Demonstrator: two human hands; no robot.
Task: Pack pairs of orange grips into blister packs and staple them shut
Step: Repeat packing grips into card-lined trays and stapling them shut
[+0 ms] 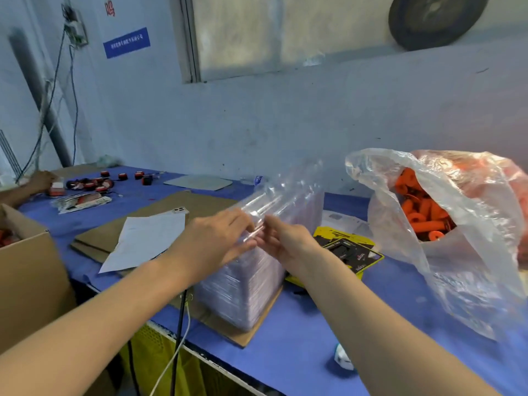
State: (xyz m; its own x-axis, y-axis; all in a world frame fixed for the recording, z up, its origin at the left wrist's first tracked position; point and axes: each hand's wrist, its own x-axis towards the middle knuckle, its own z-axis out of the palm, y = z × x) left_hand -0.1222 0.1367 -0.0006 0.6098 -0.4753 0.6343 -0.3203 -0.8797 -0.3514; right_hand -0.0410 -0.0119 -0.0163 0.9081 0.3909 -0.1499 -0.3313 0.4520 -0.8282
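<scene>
Top blister pack tilted up off the stack. I pinch its near edge in both hands, left hand and right hand, fingertips almost meeting. The clear shells nest tight, so I should work my thumbs apart at the edge to free only one and not drag the stack. Orange grips lie loose in the open plastic bag, at right on the desk. Yellow-black cards just beside the stack. Cardboard box at left holds red parts, mostly hidden.

Even, soft, cool-blue light, faint shadows. Glare on blister pack and bag (both washed out). Wide-angle bowing at edges.
</scene>
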